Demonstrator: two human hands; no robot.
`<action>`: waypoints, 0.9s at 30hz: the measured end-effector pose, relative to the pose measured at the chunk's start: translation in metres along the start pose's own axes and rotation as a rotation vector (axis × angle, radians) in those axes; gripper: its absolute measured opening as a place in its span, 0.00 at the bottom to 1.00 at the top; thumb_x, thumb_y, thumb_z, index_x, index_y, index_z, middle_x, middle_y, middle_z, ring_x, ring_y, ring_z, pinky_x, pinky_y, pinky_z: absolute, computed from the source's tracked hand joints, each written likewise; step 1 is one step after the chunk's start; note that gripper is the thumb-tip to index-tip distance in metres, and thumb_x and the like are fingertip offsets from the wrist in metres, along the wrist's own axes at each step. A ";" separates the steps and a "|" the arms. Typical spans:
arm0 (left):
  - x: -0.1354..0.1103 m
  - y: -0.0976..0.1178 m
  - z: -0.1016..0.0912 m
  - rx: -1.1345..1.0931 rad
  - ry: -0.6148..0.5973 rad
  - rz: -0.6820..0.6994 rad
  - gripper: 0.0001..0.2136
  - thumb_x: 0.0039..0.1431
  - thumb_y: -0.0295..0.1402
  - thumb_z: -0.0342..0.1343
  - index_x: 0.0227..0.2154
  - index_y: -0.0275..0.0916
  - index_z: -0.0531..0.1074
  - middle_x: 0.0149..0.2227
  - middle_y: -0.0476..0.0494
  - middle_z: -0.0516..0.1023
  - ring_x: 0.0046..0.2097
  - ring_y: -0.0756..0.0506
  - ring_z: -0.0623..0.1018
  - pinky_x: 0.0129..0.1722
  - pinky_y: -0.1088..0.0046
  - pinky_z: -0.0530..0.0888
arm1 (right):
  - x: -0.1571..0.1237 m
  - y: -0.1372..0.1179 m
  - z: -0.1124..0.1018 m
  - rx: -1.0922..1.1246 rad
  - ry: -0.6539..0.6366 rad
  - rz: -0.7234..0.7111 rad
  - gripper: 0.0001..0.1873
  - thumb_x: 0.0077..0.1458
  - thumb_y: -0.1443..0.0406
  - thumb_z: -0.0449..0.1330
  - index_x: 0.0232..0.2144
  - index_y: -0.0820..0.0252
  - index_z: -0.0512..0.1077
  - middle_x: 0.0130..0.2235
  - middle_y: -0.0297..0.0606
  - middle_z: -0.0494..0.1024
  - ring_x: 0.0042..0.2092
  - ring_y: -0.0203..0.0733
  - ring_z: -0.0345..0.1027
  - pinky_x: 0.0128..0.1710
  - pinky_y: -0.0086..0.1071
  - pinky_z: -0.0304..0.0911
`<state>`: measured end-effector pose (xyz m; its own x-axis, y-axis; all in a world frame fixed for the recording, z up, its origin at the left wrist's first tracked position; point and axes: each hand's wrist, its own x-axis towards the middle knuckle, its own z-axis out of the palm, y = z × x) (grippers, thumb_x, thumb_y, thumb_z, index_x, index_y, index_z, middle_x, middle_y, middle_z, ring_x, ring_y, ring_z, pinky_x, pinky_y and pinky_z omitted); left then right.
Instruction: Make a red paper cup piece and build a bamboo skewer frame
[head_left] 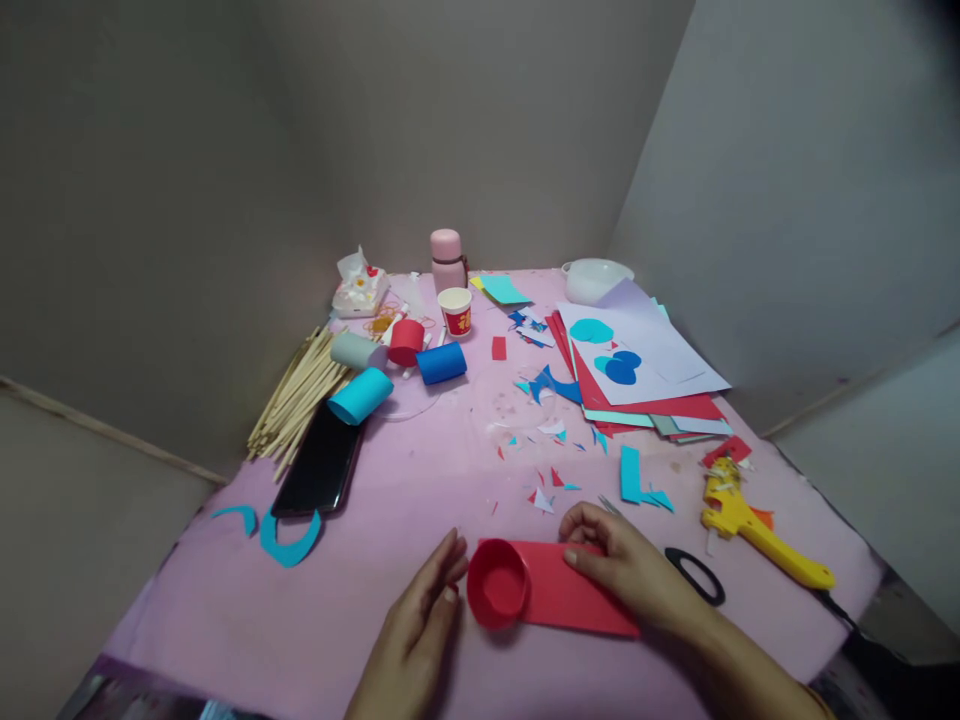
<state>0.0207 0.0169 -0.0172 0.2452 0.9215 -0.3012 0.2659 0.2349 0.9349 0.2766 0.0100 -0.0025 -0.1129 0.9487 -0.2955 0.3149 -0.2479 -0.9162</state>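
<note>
Low in the middle, a round red paper tube [498, 588] stands on end with its opening towards me. It rests on the left end of a flat red paper sheet [577, 590]; whether the two are joined, I cannot tell. My right hand [611, 560] grips the sheet's far edge, thumb on top and fingers curled behind. Just left of the tube is my left hand [425, 615], fingers stretched out and slightly parted, not closed around anything. Scissors [696, 577] lie partly hidden under my right hand and wrist, one black handle showing.
A yellow glue gun [765, 535] lies right. Paper scraps [551, 480] litter the middle. Left are a phone [319, 465], wooden sticks [300, 400] and several paper tubes [441, 363]. Stacked paper [660, 350], a paper cup [455, 311] and a pink flask [448, 262] stand farther back.
</note>
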 end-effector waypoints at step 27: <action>0.004 0.037 0.020 1.318 0.054 1.098 0.34 0.59 0.53 0.46 0.63 0.38 0.51 0.55 0.35 0.71 0.54 0.38 0.72 0.61 0.57 0.30 | -0.025 0.029 0.038 -0.319 0.652 -0.533 0.12 0.59 0.71 0.52 0.44 0.53 0.66 0.43 0.40 0.75 0.46 0.44 0.67 0.48 0.40 0.62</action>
<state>0.0498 0.0236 0.0128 0.8012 0.4794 0.3581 0.5432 -0.8337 -0.0991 0.2528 -0.0287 -0.0322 0.2077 0.8691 0.4489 0.6312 0.2315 -0.7403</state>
